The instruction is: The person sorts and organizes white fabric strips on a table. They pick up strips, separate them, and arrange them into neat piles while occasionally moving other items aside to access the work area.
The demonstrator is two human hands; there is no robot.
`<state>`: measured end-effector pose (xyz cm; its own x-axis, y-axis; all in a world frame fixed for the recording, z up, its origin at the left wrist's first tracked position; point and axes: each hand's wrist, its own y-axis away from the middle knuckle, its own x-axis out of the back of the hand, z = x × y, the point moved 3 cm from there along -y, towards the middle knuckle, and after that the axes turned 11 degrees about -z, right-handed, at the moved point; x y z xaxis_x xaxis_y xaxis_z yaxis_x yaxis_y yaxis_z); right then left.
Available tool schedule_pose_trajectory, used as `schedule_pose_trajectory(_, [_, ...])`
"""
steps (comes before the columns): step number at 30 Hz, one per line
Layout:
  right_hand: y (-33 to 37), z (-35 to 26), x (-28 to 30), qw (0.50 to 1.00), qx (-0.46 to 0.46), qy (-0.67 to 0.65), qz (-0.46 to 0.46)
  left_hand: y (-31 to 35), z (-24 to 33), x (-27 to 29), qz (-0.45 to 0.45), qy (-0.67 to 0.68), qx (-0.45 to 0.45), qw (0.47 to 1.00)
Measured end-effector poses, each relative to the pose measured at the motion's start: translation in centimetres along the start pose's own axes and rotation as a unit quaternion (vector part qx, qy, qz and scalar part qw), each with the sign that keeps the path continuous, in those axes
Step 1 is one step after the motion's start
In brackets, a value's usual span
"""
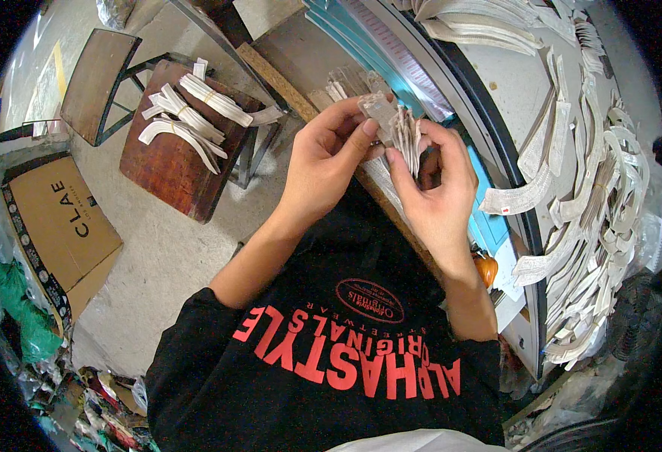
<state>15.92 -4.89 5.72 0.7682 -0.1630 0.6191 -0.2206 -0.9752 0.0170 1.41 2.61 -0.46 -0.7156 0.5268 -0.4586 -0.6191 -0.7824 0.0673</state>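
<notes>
Left hand [320, 162] and right hand [440, 188] are pinching a fanned bundle of pale strips [404, 137]. Banded white bundles [214, 99] are sitting on the wooden stool [167, 181]; more strips [598, 207] are lying across the table [508, 94].

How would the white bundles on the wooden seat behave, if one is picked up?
The bundles are probably light because their strips look thin. They may flex slightly, since some strips are curved. The band around one should likely hold it together.
</notes>
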Motion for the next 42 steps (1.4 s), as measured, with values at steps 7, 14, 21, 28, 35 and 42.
schedule_pose_trajectory(7, [-0.1,1.7,-0.6,0.989,0.025,-0.128,0.073,0.0,0.5,-0.2,0.014,0.04,0.006,0.999])
schedule_pose_trajectory(14, [-0.6,0.7,-0.2,0.998,0.044,-0.032,0.026,0.2,0.3,-0.1,0.012,0.047,0.002,0.999])
schedule_pose_trajectory(21, [-0.1,-0.1,-0.4,0.994,0.097,0.046,0.026,0.6,1.0,-0.5,-0.009,0.037,-0.021,0.999])
schedule_pose_trajectory(28, [0.1,-0.6,-0.2,0.996,0.083,0.041,0.002,0.6,1.1,-0.7,-0.024,-0.021,-0.048,0.998])
schedule_pose_trajectory(35, [0.2,0.4,0.2,0.997,0.075,0.018,0.014,0.7,1.1,-0.7,0.002,-0.022,-0.013,1.0])
schedule_pose_trajectory(42, [0.0,-0.3,0.1,0.999,0.029,-0.017,-0.003,0.6,1.0,-0.5,-0.011,-0.006,-0.024,1.0])
